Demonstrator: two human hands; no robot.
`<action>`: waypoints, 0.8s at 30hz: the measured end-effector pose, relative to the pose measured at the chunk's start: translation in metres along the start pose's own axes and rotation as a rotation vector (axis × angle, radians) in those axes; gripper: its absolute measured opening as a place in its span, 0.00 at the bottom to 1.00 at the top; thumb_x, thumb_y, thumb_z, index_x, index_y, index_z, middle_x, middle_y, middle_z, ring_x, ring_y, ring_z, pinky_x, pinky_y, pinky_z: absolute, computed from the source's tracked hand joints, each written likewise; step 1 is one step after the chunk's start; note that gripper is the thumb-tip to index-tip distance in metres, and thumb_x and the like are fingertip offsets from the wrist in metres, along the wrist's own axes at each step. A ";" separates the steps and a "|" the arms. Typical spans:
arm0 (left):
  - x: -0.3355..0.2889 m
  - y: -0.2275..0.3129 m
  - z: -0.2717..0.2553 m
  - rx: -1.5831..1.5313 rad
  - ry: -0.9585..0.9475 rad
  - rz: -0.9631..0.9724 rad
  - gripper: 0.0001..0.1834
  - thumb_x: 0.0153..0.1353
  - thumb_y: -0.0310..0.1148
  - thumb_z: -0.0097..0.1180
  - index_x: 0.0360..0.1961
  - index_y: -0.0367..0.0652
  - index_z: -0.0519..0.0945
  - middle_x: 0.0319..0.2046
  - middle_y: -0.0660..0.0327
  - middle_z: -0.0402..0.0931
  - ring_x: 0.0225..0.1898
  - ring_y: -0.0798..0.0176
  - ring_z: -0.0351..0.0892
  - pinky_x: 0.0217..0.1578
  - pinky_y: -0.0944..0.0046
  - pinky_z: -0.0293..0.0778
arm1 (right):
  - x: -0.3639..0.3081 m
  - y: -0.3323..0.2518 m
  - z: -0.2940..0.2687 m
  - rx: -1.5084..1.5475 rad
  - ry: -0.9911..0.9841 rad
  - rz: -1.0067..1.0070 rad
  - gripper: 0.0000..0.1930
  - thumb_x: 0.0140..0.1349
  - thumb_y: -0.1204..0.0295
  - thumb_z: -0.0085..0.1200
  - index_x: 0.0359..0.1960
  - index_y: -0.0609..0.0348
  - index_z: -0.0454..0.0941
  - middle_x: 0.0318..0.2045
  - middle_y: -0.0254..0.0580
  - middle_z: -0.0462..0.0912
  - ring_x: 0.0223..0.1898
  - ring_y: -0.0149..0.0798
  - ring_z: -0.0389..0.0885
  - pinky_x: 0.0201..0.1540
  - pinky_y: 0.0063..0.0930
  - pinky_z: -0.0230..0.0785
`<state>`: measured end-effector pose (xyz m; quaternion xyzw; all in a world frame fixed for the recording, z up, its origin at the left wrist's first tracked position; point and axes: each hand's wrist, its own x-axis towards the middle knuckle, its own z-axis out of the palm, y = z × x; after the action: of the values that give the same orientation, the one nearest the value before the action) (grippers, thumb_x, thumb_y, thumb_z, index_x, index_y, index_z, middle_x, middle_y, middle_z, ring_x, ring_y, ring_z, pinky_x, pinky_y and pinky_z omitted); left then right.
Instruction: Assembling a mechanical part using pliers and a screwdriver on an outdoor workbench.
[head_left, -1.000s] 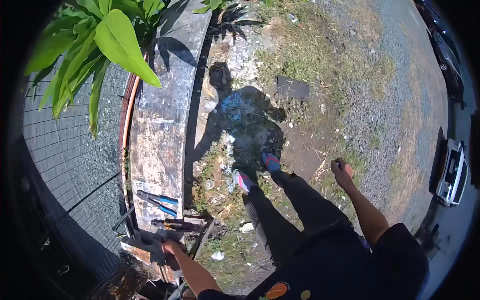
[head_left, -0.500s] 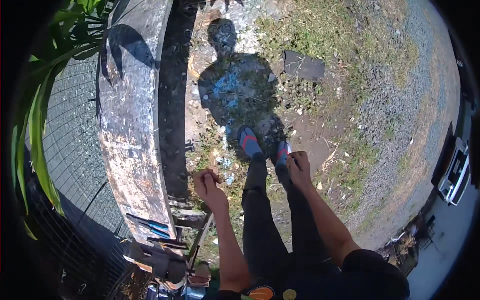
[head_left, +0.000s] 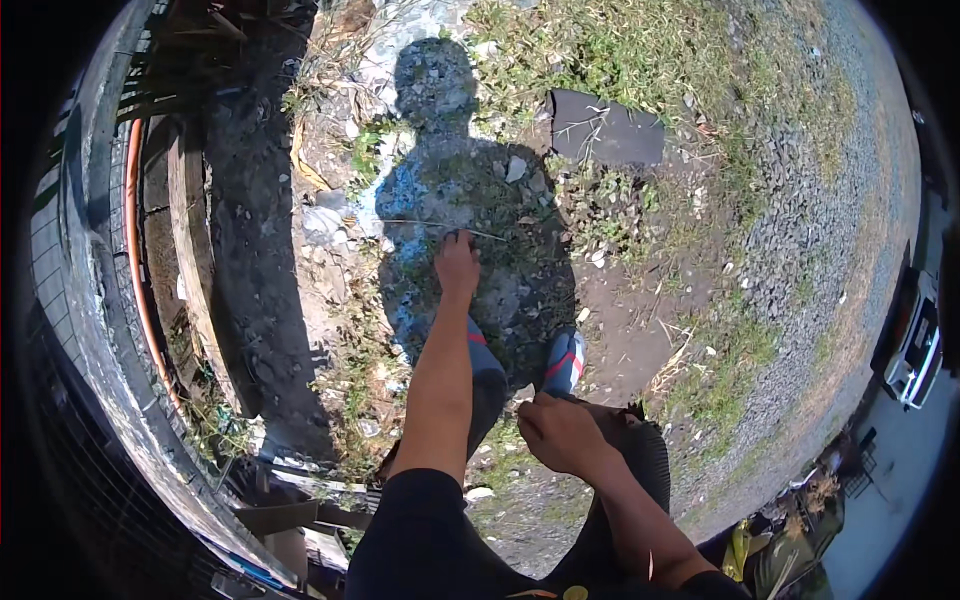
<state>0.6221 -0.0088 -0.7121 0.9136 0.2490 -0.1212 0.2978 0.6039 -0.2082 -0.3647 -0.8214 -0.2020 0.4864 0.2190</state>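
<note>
My left hand (head_left: 458, 265) reaches down to the ground ahead of my feet, its fingers closed at a thin pale stick (head_left: 487, 236). The stick lies across blue-stained soil (head_left: 408, 190), inside my own shadow. The fingertips are partly hidden, but they meet the stick's line. My right hand (head_left: 562, 434) is curled closed in front of my right knee. Whatever its fingers hold, if anything, is hidden. Below the hands are my feet in grey socks (head_left: 563, 360) with red sandal straps.
A dark flat sheet (head_left: 608, 128) lies on the grass ahead. To the left run a wooden plank (head_left: 192, 240), an orange pipe (head_left: 137, 230) and a curved, weathered wall edge (head_left: 125, 365). Gravel (head_left: 790, 215) spreads to the right, with a white vehicle (head_left: 912, 345) beyond.
I have bent lower, with my knees folded. My left hand has gone forward and down to the stick; my right hand has drawn back to my knee. The tools on the wall have left view.
</note>
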 end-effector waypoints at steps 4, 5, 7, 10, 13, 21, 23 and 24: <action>-0.001 0.004 0.006 0.181 0.036 0.064 0.17 0.58 0.31 0.65 0.48 0.44 0.76 0.42 0.55 0.76 0.40 0.46 0.80 0.39 0.46 0.76 | 0.003 -0.004 0.001 0.004 0.047 -0.036 0.07 0.65 0.68 0.54 0.36 0.57 0.80 0.35 0.50 0.82 0.31 0.61 0.82 0.32 0.50 0.74; -0.001 0.003 0.005 0.245 0.047 0.075 0.17 0.58 0.31 0.66 0.48 0.44 0.76 0.43 0.55 0.76 0.40 0.47 0.80 0.39 0.45 0.76 | 0.002 -0.005 0.002 -0.004 0.059 -0.048 0.07 0.65 0.68 0.54 0.37 0.57 0.80 0.35 0.50 0.82 0.31 0.60 0.82 0.32 0.50 0.74; -0.001 0.008 0.005 0.305 0.068 0.088 0.18 0.57 0.32 0.67 0.48 0.44 0.76 0.43 0.55 0.76 0.41 0.47 0.80 0.39 0.45 0.76 | 0.001 -0.005 0.004 -0.021 0.078 -0.063 0.07 0.65 0.68 0.54 0.37 0.57 0.80 0.35 0.49 0.82 0.31 0.60 0.82 0.32 0.50 0.74; -0.005 0.025 0.004 0.454 0.007 0.051 0.20 0.56 0.35 0.66 0.48 0.42 0.76 0.43 0.54 0.75 0.42 0.47 0.79 0.40 0.44 0.77 | -0.002 0.001 0.012 -0.028 0.003 -0.059 0.08 0.67 0.67 0.54 0.38 0.58 0.80 0.35 0.49 0.81 0.31 0.60 0.81 0.34 0.49 0.73; -0.006 0.027 0.006 0.489 0.023 -0.007 0.20 0.57 0.37 0.65 0.48 0.42 0.75 0.42 0.53 0.75 0.42 0.47 0.80 0.40 0.44 0.77 | 0.000 0.003 0.015 -0.050 -0.012 -0.076 0.08 0.66 0.67 0.54 0.38 0.57 0.80 0.35 0.48 0.81 0.32 0.59 0.82 0.33 0.49 0.73; -0.012 0.025 0.015 0.395 0.072 -0.137 0.20 0.61 0.42 0.59 0.49 0.42 0.75 0.42 0.51 0.77 0.41 0.45 0.82 0.38 0.49 0.79 | -0.002 0.011 0.019 -0.093 0.038 -0.110 0.08 0.60 0.68 0.56 0.38 0.55 0.81 0.36 0.48 0.81 0.32 0.58 0.83 0.31 0.49 0.75; -0.011 0.026 0.016 0.373 0.096 -0.127 0.19 0.61 0.41 0.59 0.49 0.43 0.75 0.40 0.52 0.76 0.39 0.47 0.81 0.37 0.52 0.78 | -0.001 0.011 0.016 -0.096 0.040 -0.099 0.07 0.61 0.68 0.56 0.37 0.55 0.81 0.36 0.47 0.81 0.32 0.58 0.83 0.31 0.50 0.75; -0.011 0.027 0.015 0.352 0.123 -0.118 0.17 0.62 0.40 0.58 0.48 0.44 0.76 0.39 0.53 0.76 0.38 0.49 0.80 0.35 0.55 0.77 | -0.002 0.010 0.013 -0.100 0.045 -0.091 0.07 0.61 0.68 0.56 0.37 0.55 0.81 0.36 0.47 0.81 0.32 0.59 0.83 0.31 0.50 0.75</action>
<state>0.6258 -0.0413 -0.7066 0.9411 0.2946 -0.1241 0.1101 0.5929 -0.2156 -0.3745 -0.8319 -0.2580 0.4469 0.2040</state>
